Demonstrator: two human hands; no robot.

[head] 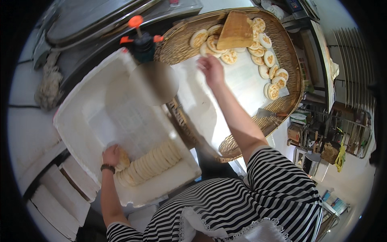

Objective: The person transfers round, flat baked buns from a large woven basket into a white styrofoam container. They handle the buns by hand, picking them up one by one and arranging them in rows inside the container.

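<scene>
My left hand (111, 155), with a dark bracelet at the wrist, is inside a white foam box (192, 165). Its fingers are on a few round flatbreads (123, 160), at the end of a long row of flatbreads (151, 161) standing on edge along the near wall. Over the wicker basket (290, 54) at the right, my right hand (210, 68) is slightly blurred, fingers a little apart, with nothing visible in it. Its fingertips are close to browned flatbreads (229, 57) lying on a white liner (239, 81). Whether they touch any cannot be told.
A wooden board (236, 30) rests on breads at the basket's far end. A metal scraper (266, 113) lies at its right rim. Behind the box stands a spray bottle (141, 42) with orange parts. More foam boxes (60, 193) are at lower left, crowded shelves (320, 136) at right.
</scene>
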